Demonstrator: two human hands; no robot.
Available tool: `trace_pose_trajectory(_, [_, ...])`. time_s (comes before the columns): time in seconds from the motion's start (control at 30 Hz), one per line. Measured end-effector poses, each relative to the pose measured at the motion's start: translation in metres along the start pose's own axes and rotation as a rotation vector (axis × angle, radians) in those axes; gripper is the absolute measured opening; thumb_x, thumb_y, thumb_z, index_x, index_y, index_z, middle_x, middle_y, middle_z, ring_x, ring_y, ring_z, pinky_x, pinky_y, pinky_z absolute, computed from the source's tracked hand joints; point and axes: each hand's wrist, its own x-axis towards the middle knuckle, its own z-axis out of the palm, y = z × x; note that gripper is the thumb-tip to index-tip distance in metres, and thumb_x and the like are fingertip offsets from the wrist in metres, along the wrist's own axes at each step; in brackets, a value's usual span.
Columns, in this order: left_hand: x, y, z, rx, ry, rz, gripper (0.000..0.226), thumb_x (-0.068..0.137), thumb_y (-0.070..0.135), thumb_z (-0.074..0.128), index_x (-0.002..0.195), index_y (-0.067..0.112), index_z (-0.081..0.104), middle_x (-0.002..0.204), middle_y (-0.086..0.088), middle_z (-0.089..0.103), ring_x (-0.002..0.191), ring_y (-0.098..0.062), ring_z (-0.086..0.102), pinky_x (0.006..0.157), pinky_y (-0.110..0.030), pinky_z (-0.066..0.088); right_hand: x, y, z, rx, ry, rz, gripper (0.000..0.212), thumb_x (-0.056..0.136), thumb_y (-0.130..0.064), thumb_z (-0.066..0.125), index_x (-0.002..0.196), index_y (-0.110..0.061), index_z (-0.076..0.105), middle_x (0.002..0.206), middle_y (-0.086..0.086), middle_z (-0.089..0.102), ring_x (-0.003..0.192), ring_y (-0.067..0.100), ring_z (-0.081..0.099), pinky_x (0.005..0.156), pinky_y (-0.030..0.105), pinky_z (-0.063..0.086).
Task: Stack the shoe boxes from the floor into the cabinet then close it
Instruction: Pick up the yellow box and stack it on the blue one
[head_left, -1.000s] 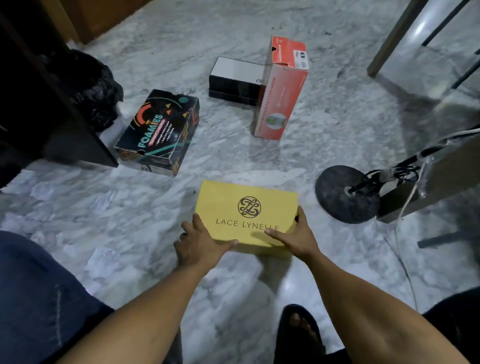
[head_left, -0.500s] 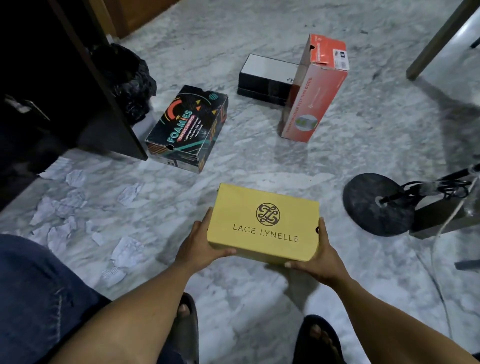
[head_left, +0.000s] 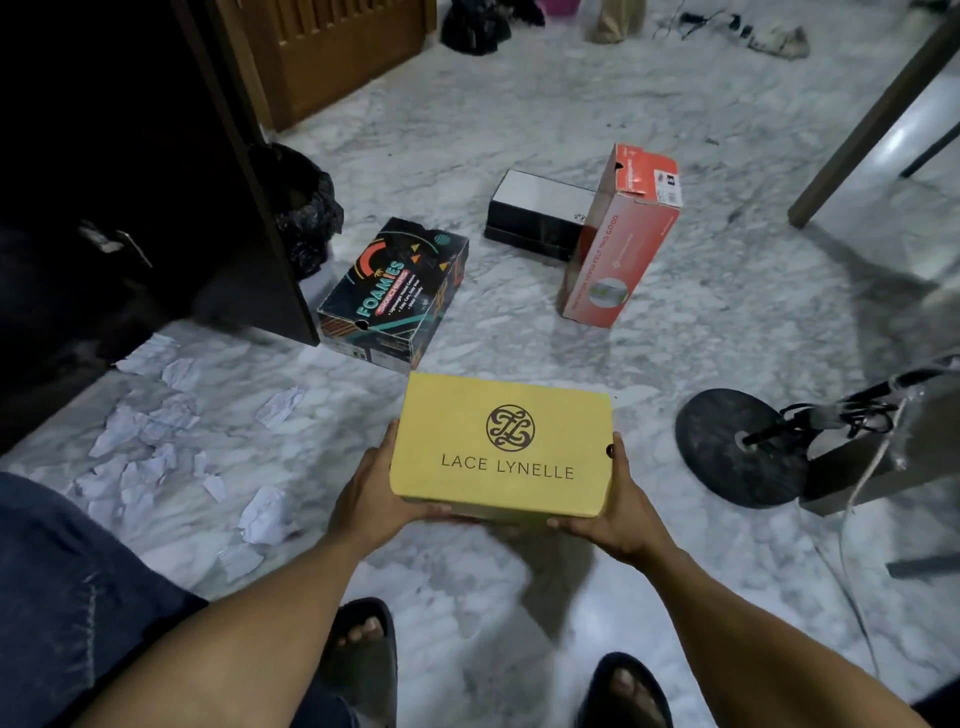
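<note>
1. Left hand (head_left: 369, 493) and right hand (head_left: 618, 514) clasp the yellow Lace Lynelle shoe box (head_left: 501, 447) by its short ends, off the floor, with the thumbs along its near edge.
2. The palms are hidden behind the box.
3. Left of the grip, the inside of the cabinet (head_left: 104, 156) is too dark to make out.

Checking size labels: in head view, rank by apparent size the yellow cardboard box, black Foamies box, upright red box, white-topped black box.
1. Yellow cardboard box (nearest camera).
2. Black Foamies box and upright red box: alike, unranked.
3. White-topped black box, partly hidden.
</note>
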Motion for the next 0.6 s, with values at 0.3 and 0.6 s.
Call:
trace_pose_trajectory(0.3, [-0.105, -0.005, -0.211, 0.088, 0.406, 0.004, 0.148, 0.031, 0.085, 0.082, 0.15, 0.06, -0.003, 0.142, 0.008, 0.052, 0.13, -0.022, 0.051, 0.093, -0.046, 0.053, -0.007, -0.194, 0.059, 0.06, -0.053, -0.416, 0.121, 0.059, -0.049, 0.092, 0.146, -0.049, 0.007, 0.129, -0.025, 0.057, 0.113, 0.009, 0.06, 0.079, 0.021, 0.049])
trace_pose_trajectory(0.6, [-0.257, 0.033, -0.414, 0.234, 0.872, 0.014, 0.147, 0.028, 0.084, 0.082, 0.152, 0.053, 0.011, 0.145, 0.006, 0.051, 0.132, -0.021, 0.05, 0.102, -0.048, 0.048, -0.022, -0.422, 0.11, 0.193, -0.156, -0.81, 0.131, 0.062, -0.05, 0.089, 0.156, -0.033, -0.001, 0.135, -0.015, 0.051, 0.126, 0.016, 0.046, 0.108, 0.039, 0.039])
